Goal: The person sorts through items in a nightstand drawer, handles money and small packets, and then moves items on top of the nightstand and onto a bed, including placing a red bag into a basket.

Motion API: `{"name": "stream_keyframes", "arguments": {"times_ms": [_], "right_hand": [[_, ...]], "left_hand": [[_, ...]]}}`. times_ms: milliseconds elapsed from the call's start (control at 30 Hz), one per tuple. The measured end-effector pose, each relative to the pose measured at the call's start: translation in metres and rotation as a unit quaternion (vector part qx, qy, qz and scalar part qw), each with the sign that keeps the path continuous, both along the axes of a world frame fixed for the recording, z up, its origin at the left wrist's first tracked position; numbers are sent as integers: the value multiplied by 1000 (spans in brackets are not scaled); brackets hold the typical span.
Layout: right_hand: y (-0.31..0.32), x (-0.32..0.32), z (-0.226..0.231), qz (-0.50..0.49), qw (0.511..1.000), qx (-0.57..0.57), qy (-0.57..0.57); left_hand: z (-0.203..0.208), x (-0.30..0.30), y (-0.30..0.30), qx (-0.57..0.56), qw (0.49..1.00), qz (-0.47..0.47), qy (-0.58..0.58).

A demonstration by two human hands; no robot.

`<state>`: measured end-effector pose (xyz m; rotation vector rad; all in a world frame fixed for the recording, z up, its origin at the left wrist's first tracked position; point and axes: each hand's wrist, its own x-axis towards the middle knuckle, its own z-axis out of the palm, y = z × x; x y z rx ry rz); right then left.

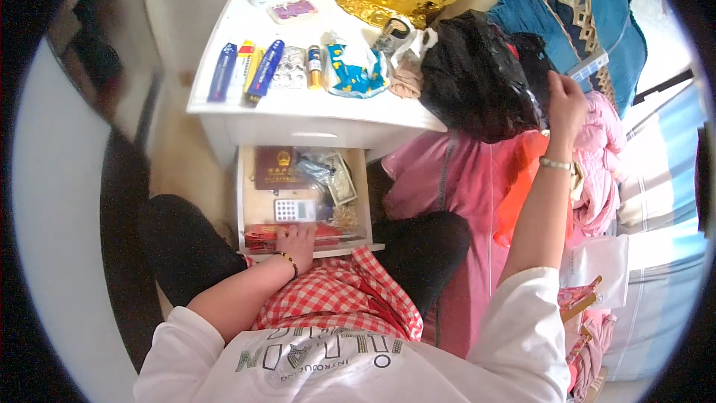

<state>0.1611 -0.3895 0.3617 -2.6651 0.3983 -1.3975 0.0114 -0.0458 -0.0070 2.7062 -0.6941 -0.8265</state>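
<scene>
One black plastic bag [473,75] is lying over the right corner of the white table [298,116], probably light, soft, slippery, best pinched by a gathered fold; the right hand [565,104] is resting at its right edge, fingers narrow, hold unclear; the left hand [297,242] is lying over red packets [257,235], grip hidden. The drawer [257,204] is containing one calculator [294,210], one maroon booklet [277,168]; two blue boxes [265,71] are lying above.

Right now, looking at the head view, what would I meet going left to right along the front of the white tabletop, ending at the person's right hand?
Dark blue box → brighter blue box → silvery pack → small dark-and-orange cylinder → blue-and-white packet → black plastic bag → right hand.
</scene>
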Motion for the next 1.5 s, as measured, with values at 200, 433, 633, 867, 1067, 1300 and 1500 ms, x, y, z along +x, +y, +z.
{"name": "stream_keyframes", "arguments": {"times_ms": [200,433,633,867,1067,1300,1500], "right_hand": [[160,-53,-87,328,944,-13,-15],[230,-51,-356,468,754,-1,461],[270,-4,-384,283,800,-92,521],[275,-5,-368,270,730,-154,609],[246,-35,-400,316,754,-220,532],[229,-71,-399,342,774,-305,437],[231,-73,-389,358,750,-313,459]], "left_hand": [[-11,-2,5,-5,1000,8,-15],[-6,2,-4,30,999,-32,-27],[8,1,1,26,1000,-13,-10],[13,1,3,35,999,-19,19],[12,1,-1,40,998,-39,19],[9,2,0,40,998,-45,26],[-2,0,-3,34,998,-34,29]]}}
